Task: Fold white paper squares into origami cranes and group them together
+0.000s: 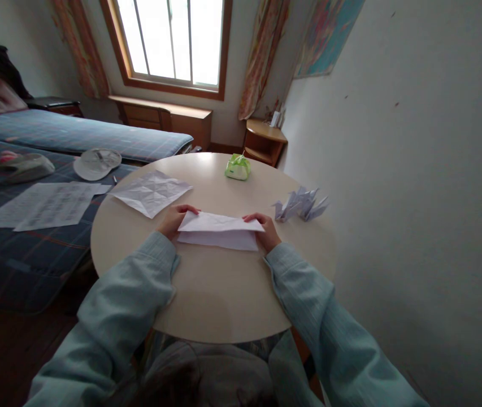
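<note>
A white sheet of paper (pixel 219 239), folded over into a long strip with its near side gaping, is held between my two hands above the round table. My left hand (pixel 174 221) grips its left end, thumb and fingers closed on the edge. At the right end my right hand (pixel 266 229) pinches the paper in the same way. Beyond my left hand lies a creased, unfolded paper sheet (pixel 152 191). Several folded paper cranes (pixel 302 204) stand in a cluster to the right of my right hand.
The round cream table (pixel 224 299) stands close to the white wall (pixel 427 215) on the right. A green tissue pack (pixel 237 167) sits near its far edge. On the bed (pixel 24 265) at left are printed sheets (pixel 54 204) and a white cap (pixel 97 164).
</note>
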Tool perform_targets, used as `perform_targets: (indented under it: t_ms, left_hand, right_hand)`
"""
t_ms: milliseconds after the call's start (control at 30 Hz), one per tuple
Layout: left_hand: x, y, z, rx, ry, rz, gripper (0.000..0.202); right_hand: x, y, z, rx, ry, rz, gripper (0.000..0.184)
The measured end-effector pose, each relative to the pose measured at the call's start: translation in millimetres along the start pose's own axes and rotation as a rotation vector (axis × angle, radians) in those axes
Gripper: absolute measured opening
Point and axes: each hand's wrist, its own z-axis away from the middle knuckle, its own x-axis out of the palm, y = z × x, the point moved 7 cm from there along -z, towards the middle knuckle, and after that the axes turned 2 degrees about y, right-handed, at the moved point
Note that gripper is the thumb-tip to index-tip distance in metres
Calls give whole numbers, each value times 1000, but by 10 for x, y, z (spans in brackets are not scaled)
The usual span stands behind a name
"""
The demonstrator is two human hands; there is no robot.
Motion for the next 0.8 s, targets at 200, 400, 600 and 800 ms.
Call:
perform_targets:
  t_ms: [200,400,600,800]
  left_hand:
    - [-57,-8,-63,109,44,-327,20]
    - [-28,52,-146,348,90,-869,34]
    - [64,141,-50,387,140,-1087,34]
    - [328,321,223,481,285,-1340,24]
  right_hand:
    - [-38,34,3,48,40,110,14]
    - [9,-152,22,-165,2,549,27]
    - [95,-264,90,-204,-46,675,27]
    - [140,-233,89,-200,-7,794,21]
